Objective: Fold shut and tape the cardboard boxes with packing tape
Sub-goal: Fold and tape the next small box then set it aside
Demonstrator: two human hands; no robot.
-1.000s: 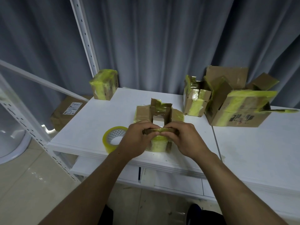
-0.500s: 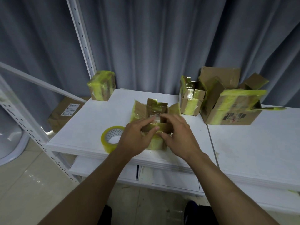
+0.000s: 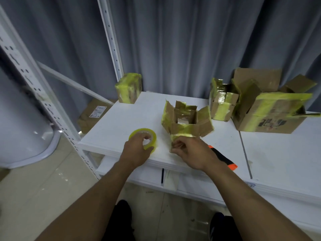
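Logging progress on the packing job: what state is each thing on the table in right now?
Small brown cardboard box, middle: top flaps up, open.
Yellowish packing tape roll: lying flat, gripped by left hand.
Right hand: fingers curled at that box's front.
Tape-wrapped box, far-left corner: sealed.
Large cardboard box, right: flaps open.
Orange-and-black cutter: lying flat.

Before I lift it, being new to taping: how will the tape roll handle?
The tape roll lies flat on the table, so it likely won't roll unless tipped on edge. Its hollow core suggests it is light; the left hand grips its rim. The glossy tape may feel slippery.
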